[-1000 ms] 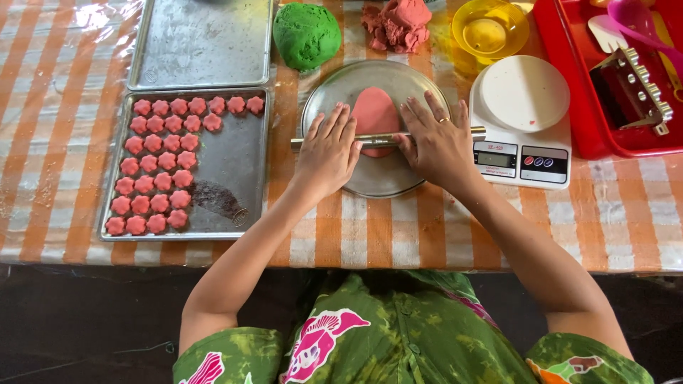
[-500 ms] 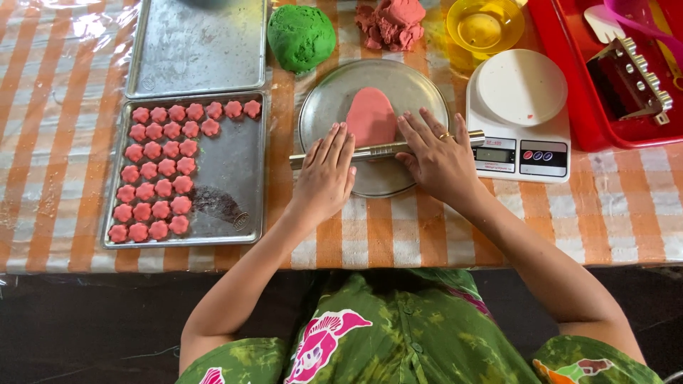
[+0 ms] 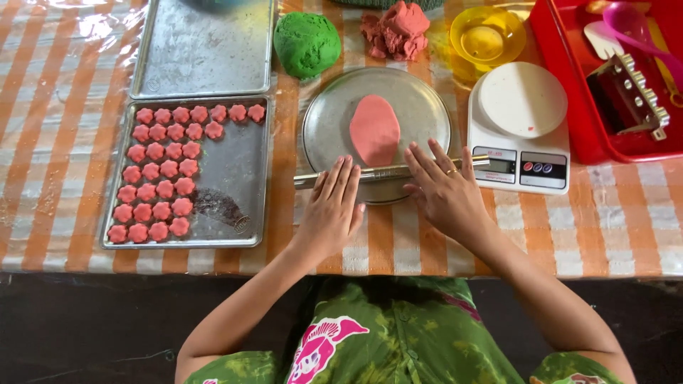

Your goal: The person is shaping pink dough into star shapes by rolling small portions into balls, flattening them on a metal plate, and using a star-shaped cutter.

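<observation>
While half a second ago the metal rolling pin [image 3: 388, 172] crossed the pink dough [image 3: 375, 130], both flat, open palms, left hand [image 3: 334, 208] and right hand [image 3: 442, 193], have drawn it below centre frame, leaving the oval flattened.

My desk [image 3: 626, 227], orange-checked cloth: two metal trays [image 3: 203, 46] left of my left hand [image 3: 331, 210], round plate [image 3: 416, 107] ahead, scale [image 3: 519, 128] just right of my right hand [image 3: 445, 192], red bin [image 3: 569, 85] farther right.

my dough sheet [image 3: 375, 130]: pink | dough ball [image 3: 307, 44]: green | bowl [image 3: 487, 35]: yellow | tablecloth [image 3: 626, 213]: orange-white check | bin [image 3: 569, 85]: red
</observation>
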